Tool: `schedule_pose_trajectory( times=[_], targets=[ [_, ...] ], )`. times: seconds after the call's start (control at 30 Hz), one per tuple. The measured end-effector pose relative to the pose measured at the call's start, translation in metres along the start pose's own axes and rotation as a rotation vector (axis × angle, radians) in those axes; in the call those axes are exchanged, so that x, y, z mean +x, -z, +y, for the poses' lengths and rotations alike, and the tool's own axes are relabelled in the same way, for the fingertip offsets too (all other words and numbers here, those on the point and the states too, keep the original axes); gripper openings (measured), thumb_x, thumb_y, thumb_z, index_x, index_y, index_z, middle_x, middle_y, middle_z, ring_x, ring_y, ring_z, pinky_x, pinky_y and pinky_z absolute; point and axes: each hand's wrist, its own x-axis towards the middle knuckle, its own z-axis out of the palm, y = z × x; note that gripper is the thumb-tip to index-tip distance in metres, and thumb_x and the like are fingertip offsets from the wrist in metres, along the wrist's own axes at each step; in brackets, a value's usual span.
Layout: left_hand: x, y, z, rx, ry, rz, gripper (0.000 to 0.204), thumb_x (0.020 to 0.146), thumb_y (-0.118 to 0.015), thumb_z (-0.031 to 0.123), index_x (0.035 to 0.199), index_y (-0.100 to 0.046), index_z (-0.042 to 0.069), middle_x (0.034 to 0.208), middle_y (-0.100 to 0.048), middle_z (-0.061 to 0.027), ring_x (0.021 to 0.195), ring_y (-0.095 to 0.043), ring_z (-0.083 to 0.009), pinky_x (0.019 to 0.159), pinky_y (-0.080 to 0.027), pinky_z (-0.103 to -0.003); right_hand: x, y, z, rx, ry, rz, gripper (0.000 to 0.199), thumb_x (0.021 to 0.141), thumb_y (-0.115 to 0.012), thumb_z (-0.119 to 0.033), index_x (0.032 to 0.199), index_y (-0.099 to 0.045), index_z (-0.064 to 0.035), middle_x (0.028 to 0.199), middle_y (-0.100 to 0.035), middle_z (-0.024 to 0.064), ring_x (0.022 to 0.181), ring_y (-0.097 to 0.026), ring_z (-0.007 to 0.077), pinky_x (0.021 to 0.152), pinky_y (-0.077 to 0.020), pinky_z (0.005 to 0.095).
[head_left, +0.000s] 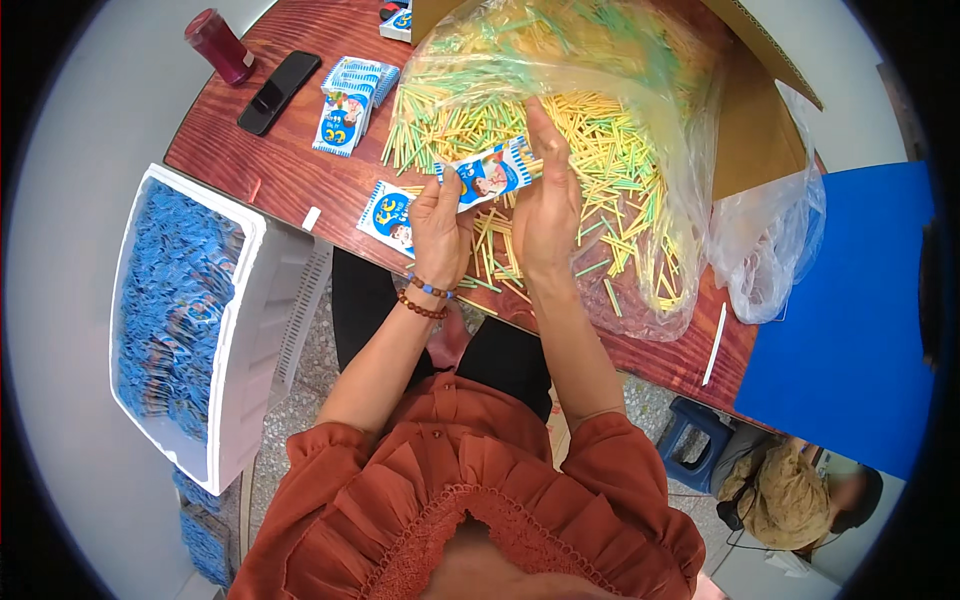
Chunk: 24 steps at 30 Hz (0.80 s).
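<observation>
At the worktop (300, 165) centre, I log both hands raised over a heap of yellow and green sticks (600, 170). Left hand (440, 235): closed on the lower end of a small blue-and-white sachet (487, 173), thumb on top. Right hand (548, 200): fingers straight and near-flat, pressed against the sachet's right end, resting on the sticks. Clear plastic bag (690, 150) lies open around the heap. Second sachet (388, 215) flat under the left hand. Stack of sachets (352, 100) further left, near a black phone (279, 91). White crate (255, 300) of blue packets stands beside the worktop edge.
</observation>
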Motion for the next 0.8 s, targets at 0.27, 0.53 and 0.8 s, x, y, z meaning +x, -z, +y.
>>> schedule_pose_trajectory(
  times=[0.27,0.53,0.8],
  targets=[
    [0.004,-0.001,-0.007,-0.005,0.039,-0.028,0.020,0.099,-0.051,0.018,0.102,-0.062,0.001,0.098,-0.065,-0.0044,0.088,-0.062,-0.0105,0.081,-0.054,-0.029,0.018,0.022,-0.004,-0.130,0.060,-0.079,0.048,0.103,-0.029,-0.035,0.126,-0.050,0.0014,0.137,-0.048,0.0155,0.132,-0.039,0.0248,0.111,-0.0237,0.0377],
    [0.006,-0.001,-0.009,0.013,0.056,-0.025,0.020,0.098,-0.052,0.018,0.102,-0.063,0.001,0.095,-0.066,-0.0031,0.085,-0.062,-0.0099,0.078,-0.054,-0.029,0.020,0.021,-0.006,-0.126,0.078,-0.009,0.053,0.102,-0.030,-0.040,0.129,-0.049,0.0016,0.137,-0.048,0.0143,0.131,-0.039,0.0238,0.111,-0.0245,0.0364],
    [0.006,0.001,-0.009,-0.023,0.052,-0.047,0.020,0.098,-0.052,0.019,0.102,-0.063,0.002,0.097,-0.066,-0.0041,0.086,-0.063,-0.0119,0.077,-0.055,-0.030,0.016,0.031,0.002,-0.265,0.084,-0.086,0.056,0.101,-0.033,-0.042,0.133,-0.046,0.0023,0.136,-0.050,0.0147,0.130,-0.041,0.0251,0.111,-0.0255,0.0363]
  ],
)
